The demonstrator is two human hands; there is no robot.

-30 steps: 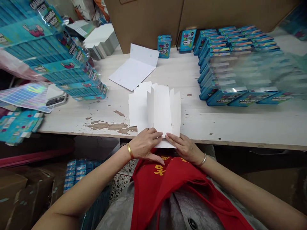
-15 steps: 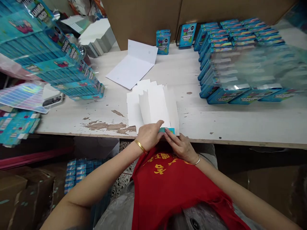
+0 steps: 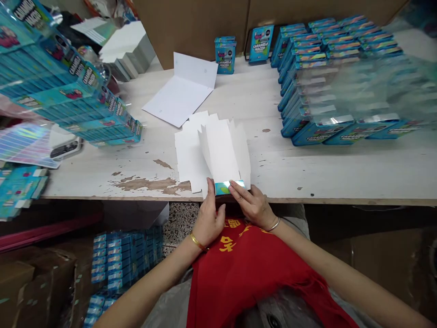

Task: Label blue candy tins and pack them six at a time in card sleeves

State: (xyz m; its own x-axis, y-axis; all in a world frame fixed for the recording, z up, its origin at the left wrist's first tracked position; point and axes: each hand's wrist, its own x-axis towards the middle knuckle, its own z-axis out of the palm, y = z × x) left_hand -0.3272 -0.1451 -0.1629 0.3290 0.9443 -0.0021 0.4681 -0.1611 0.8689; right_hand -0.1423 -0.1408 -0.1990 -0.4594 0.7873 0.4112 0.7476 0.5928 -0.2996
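A flat white carton blank [image 3: 220, 150] lies at the table's near edge on other white blanks [image 3: 191, 150], its side panels partly raised. Its near flap is folded over and shows a blue-green printed face [image 3: 221, 187]. My right hand [image 3: 252, 205] grips this flap at its right part, index and middle fingers on top; the thumb is hidden. Beside the flap's left end, my left hand [image 3: 210, 223] is open, fingers upright along the edge and thumb apart.
A folded white sheet [image 3: 184, 91] lies behind the blanks. Blue "Caramelo Macizo" boxes stand in rows [image 3: 317, 100] at right and in a tall stack [image 3: 85, 100] at left. Two more displays of boxes [image 3: 225, 54] stand by the brown cardboard [image 3: 191, 27]. A phone [image 3: 64, 146] lies left.
My left hand has drawn back from the folded flap and opened toward its left side. The right fingers stay on the flap, whose printed face now shows more. The view has shifted slightly.
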